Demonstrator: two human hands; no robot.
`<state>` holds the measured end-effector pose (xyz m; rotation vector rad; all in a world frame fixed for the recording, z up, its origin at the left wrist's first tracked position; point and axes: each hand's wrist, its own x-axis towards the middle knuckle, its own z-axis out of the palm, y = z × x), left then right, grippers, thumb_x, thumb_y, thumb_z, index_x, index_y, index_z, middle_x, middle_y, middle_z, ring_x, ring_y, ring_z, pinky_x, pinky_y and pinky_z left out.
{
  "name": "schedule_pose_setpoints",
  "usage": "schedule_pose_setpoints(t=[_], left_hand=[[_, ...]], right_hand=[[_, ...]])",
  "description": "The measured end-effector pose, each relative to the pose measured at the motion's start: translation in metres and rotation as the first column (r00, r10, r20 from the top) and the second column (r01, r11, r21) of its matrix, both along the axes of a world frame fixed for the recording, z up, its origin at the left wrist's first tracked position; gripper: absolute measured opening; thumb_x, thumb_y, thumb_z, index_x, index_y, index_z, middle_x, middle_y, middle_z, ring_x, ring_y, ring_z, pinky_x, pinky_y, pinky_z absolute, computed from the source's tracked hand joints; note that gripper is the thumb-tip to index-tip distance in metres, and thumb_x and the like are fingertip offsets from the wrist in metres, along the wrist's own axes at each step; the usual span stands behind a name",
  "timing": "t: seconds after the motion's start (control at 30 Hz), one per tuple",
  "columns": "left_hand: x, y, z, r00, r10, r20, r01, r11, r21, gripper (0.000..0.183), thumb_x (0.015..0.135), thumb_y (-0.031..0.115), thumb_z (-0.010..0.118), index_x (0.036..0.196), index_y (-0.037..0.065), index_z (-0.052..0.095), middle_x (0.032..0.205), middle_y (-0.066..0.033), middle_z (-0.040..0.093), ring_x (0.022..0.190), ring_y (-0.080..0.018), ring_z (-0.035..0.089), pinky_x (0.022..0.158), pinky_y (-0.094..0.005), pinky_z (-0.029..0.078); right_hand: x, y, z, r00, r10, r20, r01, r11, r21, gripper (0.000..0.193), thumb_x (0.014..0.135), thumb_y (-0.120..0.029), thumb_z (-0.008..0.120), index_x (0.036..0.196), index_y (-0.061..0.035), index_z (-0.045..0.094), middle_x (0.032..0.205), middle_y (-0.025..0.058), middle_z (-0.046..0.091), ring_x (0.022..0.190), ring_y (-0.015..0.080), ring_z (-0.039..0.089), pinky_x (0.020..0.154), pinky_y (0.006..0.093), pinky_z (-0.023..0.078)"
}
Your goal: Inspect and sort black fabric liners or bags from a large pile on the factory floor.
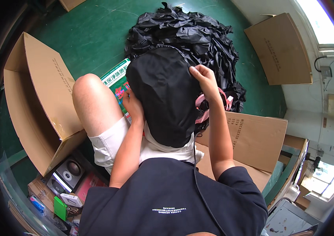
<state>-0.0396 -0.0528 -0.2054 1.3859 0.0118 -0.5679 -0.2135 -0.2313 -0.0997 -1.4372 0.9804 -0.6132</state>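
A rounded piece of black cloth (163,94), with a seamed or corded upper edge, is spread over my lap. At its right edge my right hand (205,80) pinches the cloth between thumb and fingers. My left hand (134,105) is closed on the left edge, its fingertips partly tucked by the cloth. Just past the cloth lies a big heap of black fabric pieces (182,29). Pink straps (228,101) show beside my right wrist, partly hidden by the forearm. Under my left hand stands a green and white printed carton (116,76).
An open cardboard box (53,84) stands to the left. Another open box (253,135) is at my right, and a brown carton (279,51) leans by the wall. A speaker (70,169) and small items sit at lower left. A black cable (195,165) runs down my shirt.
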Motion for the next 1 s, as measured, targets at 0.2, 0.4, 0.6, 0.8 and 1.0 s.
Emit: schedule_pose_setpoints(t=[0.2, 0.4, 0.6, 0.8, 1.0], left_hand=[[0.003, -0.003, 0.021, 0.998, 0.051, -0.021, -0.051, 0.999, -0.008, 0.038, 0.104, 0.029, 0.052, 0.082, 0.0, 0.063, 0.079, -0.0026, 0.063, 0.075, -0.0089, 0.053, 0.07, -0.0247, 0.043], [0.008, -0.002, 0.022, 0.99, -0.02, 0.143, 0.013, 0.999, 0.053, 0.042, 0.104, 0.036, 0.051, 0.087, -0.001, 0.065, 0.082, -0.0033, 0.065, 0.076, -0.0102, 0.055, 0.074, -0.0255, 0.044], [0.003, -0.007, 0.063, 0.802, -0.293, -0.521, 0.044, 0.898, -0.438, 0.053, 0.101, 0.046, 0.052, 0.127, 0.001, 0.057, 0.118, -0.0089, 0.065, 0.099, -0.0191, 0.064, 0.091, -0.0309, 0.05], [0.005, -0.003, 0.04, 0.79, -0.443, -0.425, 0.236, 0.858, -0.456, 0.059, 0.096, 0.042, 0.062, 0.138, 0.001, 0.05, 0.126, -0.0096, 0.062, 0.108, -0.0202, 0.063, 0.097, -0.031, 0.049], [0.002, -0.003, 0.04, 0.901, -0.37, -0.227, 0.3, 0.908, -0.293, 0.058, 0.095, 0.04, 0.066, 0.136, 0.001, 0.052, 0.124, -0.0074, 0.063, 0.107, -0.0158, 0.061, 0.094, -0.0294, 0.048]], right_hand=[[-0.015, 0.023, -0.026, 0.954, -0.113, 0.276, 0.08, 0.989, 0.127, 0.014, 0.096, -0.015, 0.066, 0.089, -0.0042, 0.061, 0.078, -0.0064, 0.06, 0.069, 0.0005, 0.05, 0.066, 0.0175, 0.041], [-0.019, 0.056, -0.05, 0.88, -0.269, 0.393, 0.142, 0.936, 0.321, 0.011, 0.098, -0.014, 0.064, 0.093, -0.0049, 0.061, 0.08, -0.0056, 0.061, 0.07, 0.0019, 0.054, 0.069, 0.0178, 0.045], [-0.016, 0.049, -0.031, 0.915, -0.272, 0.299, 0.119, 0.888, 0.443, 0.038, 0.095, -0.031, 0.067, 0.118, -0.0042, 0.054, 0.105, 0.0029, 0.062, 0.088, 0.0104, 0.059, 0.079, 0.0268, 0.05], [-0.003, 0.056, -0.006, 0.972, -0.146, 0.182, 0.05, 0.893, 0.448, 0.065, 0.089, -0.033, 0.074, 0.138, -0.002, 0.045, 0.128, 0.0142, 0.058, 0.109, 0.0191, 0.061, 0.091, 0.0345, 0.051], [-0.008, 0.061, -0.027, 0.949, -0.217, 0.228, 0.107, 0.903, 0.415, 0.034, 0.094, -0.026, 0.068, 0.116, 0.0003, 0.065, 0.101, 0.0068, 0.071, 0.085, 0.0144, 0.068, 0.079, 0.0284, 0.054]])
